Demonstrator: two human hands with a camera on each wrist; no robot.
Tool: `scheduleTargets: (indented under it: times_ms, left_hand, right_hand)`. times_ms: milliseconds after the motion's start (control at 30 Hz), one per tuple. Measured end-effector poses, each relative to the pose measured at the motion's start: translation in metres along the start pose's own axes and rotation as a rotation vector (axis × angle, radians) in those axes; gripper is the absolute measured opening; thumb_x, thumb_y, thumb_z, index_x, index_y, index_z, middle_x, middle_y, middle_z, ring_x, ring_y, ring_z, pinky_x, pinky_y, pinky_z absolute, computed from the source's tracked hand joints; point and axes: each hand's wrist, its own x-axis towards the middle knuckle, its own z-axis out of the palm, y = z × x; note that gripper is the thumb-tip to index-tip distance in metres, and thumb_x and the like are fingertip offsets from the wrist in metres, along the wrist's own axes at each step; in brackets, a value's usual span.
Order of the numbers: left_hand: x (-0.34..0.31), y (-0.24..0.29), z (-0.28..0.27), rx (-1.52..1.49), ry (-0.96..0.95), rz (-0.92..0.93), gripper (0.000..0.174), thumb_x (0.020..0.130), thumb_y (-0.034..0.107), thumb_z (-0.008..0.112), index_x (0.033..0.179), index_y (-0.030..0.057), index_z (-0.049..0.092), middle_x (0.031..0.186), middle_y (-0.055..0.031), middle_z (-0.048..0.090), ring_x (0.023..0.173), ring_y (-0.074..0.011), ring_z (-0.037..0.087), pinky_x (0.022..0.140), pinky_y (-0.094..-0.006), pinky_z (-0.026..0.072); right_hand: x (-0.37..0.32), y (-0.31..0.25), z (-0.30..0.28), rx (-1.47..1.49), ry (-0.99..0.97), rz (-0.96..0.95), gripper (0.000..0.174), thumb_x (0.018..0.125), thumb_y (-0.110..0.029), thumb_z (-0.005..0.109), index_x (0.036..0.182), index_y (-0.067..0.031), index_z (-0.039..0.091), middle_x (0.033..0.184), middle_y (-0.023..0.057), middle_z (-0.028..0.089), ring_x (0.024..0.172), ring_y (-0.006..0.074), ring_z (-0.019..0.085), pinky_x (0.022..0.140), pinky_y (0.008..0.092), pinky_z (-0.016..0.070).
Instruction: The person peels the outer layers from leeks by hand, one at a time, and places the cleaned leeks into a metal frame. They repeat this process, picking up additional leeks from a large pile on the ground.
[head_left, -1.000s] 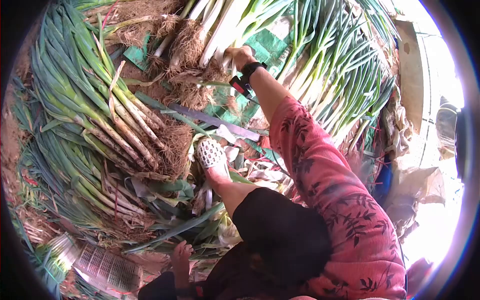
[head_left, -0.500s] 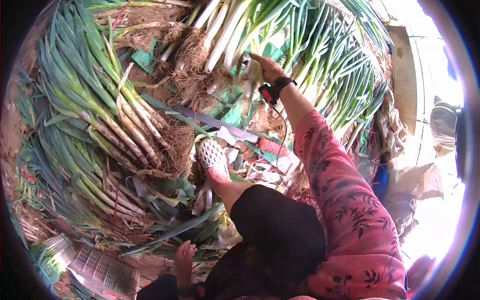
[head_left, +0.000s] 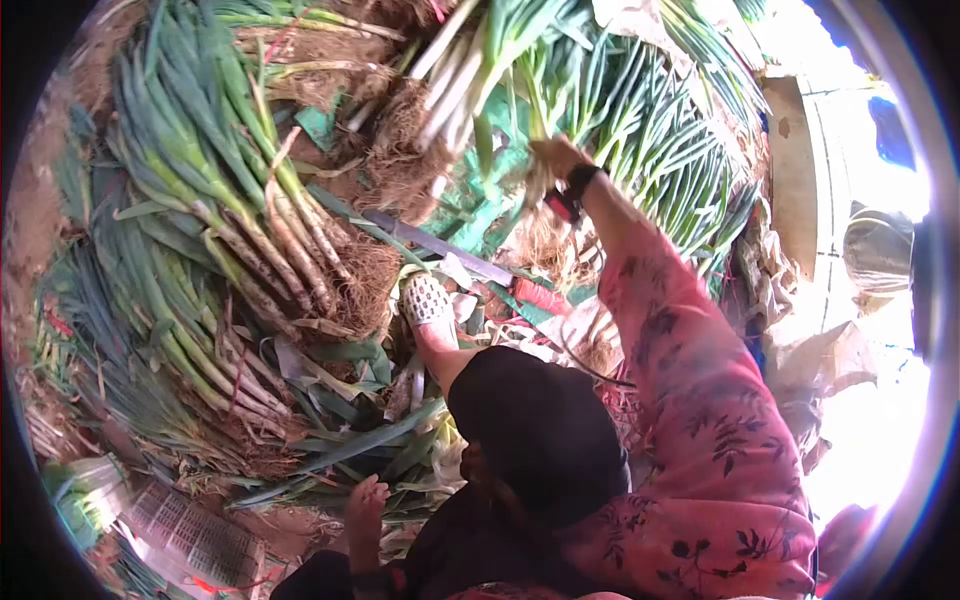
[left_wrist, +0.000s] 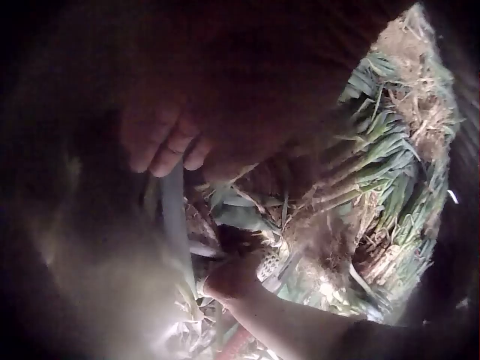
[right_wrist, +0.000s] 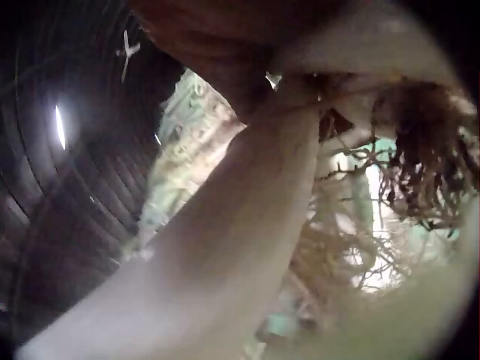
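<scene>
My right hand (head_left: 560, 160) grips green onions (head_left: 537, 190) by their pale stalks, just below the leaves. Large and close in the right wrist view, a white stalk (right_wrist: 225, 225) runs down from the fingers, with tangled brown roots (right_wrist: 431, 157) beside it. To the left of this hand lie thick white-stemmed green onions (head_left: 455, 95) with root clumps. My left hand (head_left: 367, 500) is held low near my body, fingers loosely bent and holding nothing. Its fingers (left_wrist: 169, 146) look dark in the left wrist view.
A long knife (head_left: 440, 243) with a red handle (head_left: 540, 297) lies by my white perforated shoe (head_left: 427, 298). Big bundles (head_left: 240, 200) of green onions fill the left, and a row of them (head_left: 650, 150) spreads at right. A plastic crate (head_left: 190, 530) stands at lower left.
My right hand has moved right and toward me from the white-stemmed pile, now with green onions in its grip. The left hand stays by my body. The head view has shifted slightly.
</scene>
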Motion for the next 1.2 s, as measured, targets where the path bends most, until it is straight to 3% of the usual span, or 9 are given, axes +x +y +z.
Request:
scheduleTargets:
  times_ms: [100,233,300,400,567,767,833,1033,1200]
  left_hand:
    - [-0.026,0.003,-0.001,-0.041,0.067,0.001,0.037,0.087,0.017,0.061,0.12,0.0018,0.054,0.101,-0.008,0.063,0.093,-0.0158,0.059,0.085,-0.0349,0.0469]
    - [-0.035,-0.005,-0.002,-0.131,0.098,0.106,0.036,0.087,0.02,0.061,0.114,-0.0044,0.057,0.093,-0.0065,0.064,0.084,-0.0121,0.059,0.079,-0.0266,0.0473]
    - [-0.043,0.01,0.003,-0.016,0.042,0.128,0.034,0.087,0.021,0.06,0.111,-0.0039,0.059,0.092,-0.0063,0.064,0.082,-0.0119,0.059,0.076,-0.0269,0.0473]
    - [-0.038,0.022,0.009,0.19,0.014,0.184,0.035,0.087,0.022,0.059,0.111,-0.0038,0.061,0.095,-0.0085,0.065,0.083,-0.0157,0.061,0.079,-0.0296,0.0478]
    - [-0.112,0.119,0.057,0.405,-0.015,0.263,0.053,0.093,0.039,0.055,0.132,0.0032,0.049,0.131,-0.0152,0.051,0.117,-0.0308,0.051,0.092,-0.0426,0.0448]
    - [-0.108,0.099,0.069,0.68,0.015,0.573,0.051,0.092,0.036,0.058,0.126,-0.0011,0.053,0.124,-0.0179,0.055,0.109,-0.0297,0.054,0.086,-0.0405,0.0446]
    - [-0.087,0.057,0.061,0.479,-0.047,0.793,0.036,0.087,0.022,0.06,0.112,-0.0033,0.06,0.099,-0.0109,0.066,0.088,-0.0197,0.062,0.083,-0.0318,0.0477]
    - [-0.134,0.073,0.083,0.578,-0.172,0.572,0.031,0.088,0.017,0.062,0.111,-0.003,0.06,0.103,-0.0123,0.066,0.093,-0.0168,0.06,0.085,-0.0294,0.0457]
    - [-0.144,0.074,0.088,0.566,-0.132,0.59,0.035,0.088,0.018,0.061,0.114,-0.0048,0.058,0.105,-0.0139,0.065,0.096,-0.017,0.06,0.086,-0.03,0.0451]
  right_hand:
    - [-0.115,-0.042,-0.034,0.707,-0.351,0.143,0.028,0.093,-0.023,0.052,0.108,-0.0028,0.063,0.094,0.0109,0.067,0.074,0.019,0.06,0.066,0.0317,0.0482]
    - [-0.224,-0.036,-0.088,0.456,-0.109,-0.507,0.033,0.096,-0.023,0.05,0.114,0.0036,0.058,0.105,0.0126,0.064,0.093,0.0192,0.06,0.081,0.0297,0.0481]
    - [-0.282,-0.039,-0.113,1.265,-0.283,-0.222,0.041,0.094,-0.024,0.054,0.122,0.0061,0.051,0.114,0.0141,0.059,0.099,0.0209,0.058,0.083,0.0315,0.0473]
    - [-0.383,-0.115,-0.169,1.766,-0.581,-0.015,0.039,0.093,-0.024,0.057,0.116,0.0059,0.052,0.099,0.0102,0.06,0.083,0.019,0.057,0.072,0.0313,0.0482]
    - [-0.499,-0.16,-0.239,2.109,-0.938,0.134,0.032,0.091,-0.019,0.06,0.11,0.0047,0.051,0.08,0.0062,0.056,0.064,0.0142,0.052,0.057,0.0258,0.0478]
    - [-0.609,-0.155,-0.291,2.008,-0.789,-0.126,0.039,0.088,-0.017,0.063,0.117,0.0031,0.045,0.077,-0.0022,0.046,0.067,0.007,0.046,0.059,0.0257,0.0461]
    - [-0.647,-0.106,-0.3,1.675,-0.004,-0.067,0.042,0.089,-0.017,0.062,0.121,0.0059,0.045,0.079,-0.0008,0.05,0.069,0.0077,0.047,0.058,0.0257,0.0449]
    - [-0.607,-0.135,-0.317,1.641,-0.365,-0.45,0.038,0.09,-0.018,0.061,0.115,0.0087,0.052,0.089,0.0063,0.061,0.074,0.0106,0.059,0.059,0.0238,0.0492]
    - [-0.488,-0.099,-0.279,1.183,0.138,-0.583,0.035,0.087,-0.022,0.066,0.107,0.005,0.06,0.079,0.0053,0.063,0.059,0.0124,0.059,0.05,0.0236,0.0479]
